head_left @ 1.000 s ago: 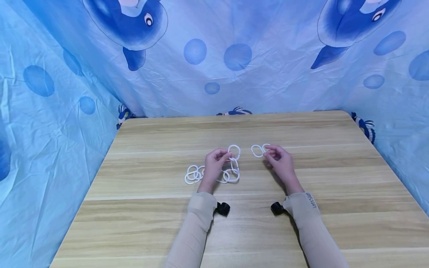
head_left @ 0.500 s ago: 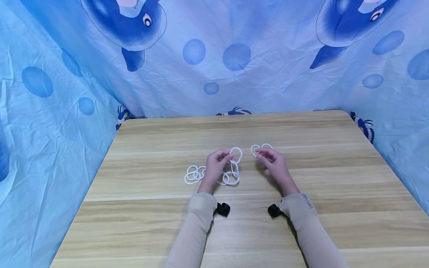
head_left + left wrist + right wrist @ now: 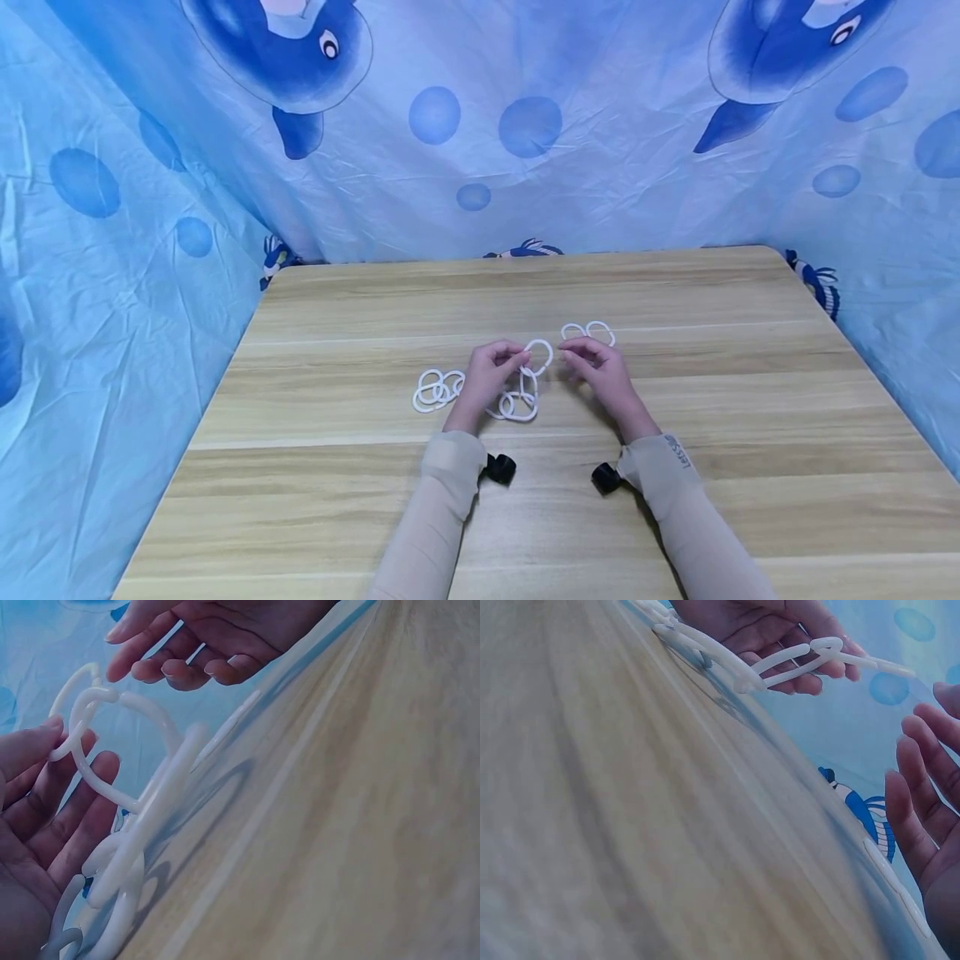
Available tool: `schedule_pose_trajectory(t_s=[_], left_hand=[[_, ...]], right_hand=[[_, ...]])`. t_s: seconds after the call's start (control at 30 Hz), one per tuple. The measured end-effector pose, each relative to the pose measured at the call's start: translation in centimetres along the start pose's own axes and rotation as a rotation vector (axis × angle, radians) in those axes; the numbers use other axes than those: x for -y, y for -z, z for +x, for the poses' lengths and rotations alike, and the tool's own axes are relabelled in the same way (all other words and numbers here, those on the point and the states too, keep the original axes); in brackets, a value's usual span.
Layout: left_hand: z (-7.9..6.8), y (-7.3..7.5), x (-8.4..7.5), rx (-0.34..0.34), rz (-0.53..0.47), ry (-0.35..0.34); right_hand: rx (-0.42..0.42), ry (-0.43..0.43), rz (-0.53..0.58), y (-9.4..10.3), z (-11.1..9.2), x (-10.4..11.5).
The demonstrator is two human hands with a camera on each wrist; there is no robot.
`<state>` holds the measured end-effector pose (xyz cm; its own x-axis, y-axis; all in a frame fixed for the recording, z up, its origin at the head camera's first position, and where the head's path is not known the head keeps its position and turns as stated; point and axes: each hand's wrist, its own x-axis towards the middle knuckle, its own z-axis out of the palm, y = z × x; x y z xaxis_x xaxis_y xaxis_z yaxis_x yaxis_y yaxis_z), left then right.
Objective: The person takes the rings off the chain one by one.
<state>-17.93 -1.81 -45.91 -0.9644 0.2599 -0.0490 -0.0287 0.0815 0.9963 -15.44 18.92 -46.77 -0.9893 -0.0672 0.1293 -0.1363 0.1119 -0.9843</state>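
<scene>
My left hand [image 3: 487, 377] pinches a white plastic ring [image 3: 541, 342] between thumb and fingertips, above the table. A chain of linked white rings [image 3: 146, 817] hangs from it and runs down to the tabletop. More of this chain [image 3: 431, 400] lies left of the hand, which hides its middle part. My right hand [image 3: 603, 379] is just right of the held ring, fingers slightly bent. In the left wrist view, nothing shows in the right hand's fingers [image 3: 150, 669]. Two loose rings [image 3: 601, 322] lie on the table behind the right hand, one partly hidden.
The wooden table [image 3: 337, 517] reaches back to a blue curtain [image 3: 480, 167] with dolphins and bubbles printed on it. A small black camera [image 3: 500, 468] sits at the left wrist.
My right hand has drawn away from the loose rings, moving left toward the held ring. My left hand has shifted slightly right and nearer with its ring. The loose rings stay on the table.
</scene>
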Motion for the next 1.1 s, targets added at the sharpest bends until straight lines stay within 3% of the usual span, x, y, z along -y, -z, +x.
schedule_pose_trajectory(t_s=[0.23,0.6,0.8,1.1], left_hand=[[-0.16,-0.02,-0.06,0.04,0.021,0.001],[-0.36,-0.28,0.05,0.099,0.066,-0.072],[-0.4,-0.25,0.25,0.114,0.068,-0.062],[-0.35,-0.4,0.05,0.194,0.097,-0.033]], right_hand=[[0.025,0.004,-0.023,-0.12,-0.06,-0.02],[0.068,0.024,-0.059,-0.81,-0.17,-0.03],[0.083,-0.002,-0.089,-0.9,-0.21,0.0],[0.088,-0.028,0.004,-0.68,-0.18,0.17]])
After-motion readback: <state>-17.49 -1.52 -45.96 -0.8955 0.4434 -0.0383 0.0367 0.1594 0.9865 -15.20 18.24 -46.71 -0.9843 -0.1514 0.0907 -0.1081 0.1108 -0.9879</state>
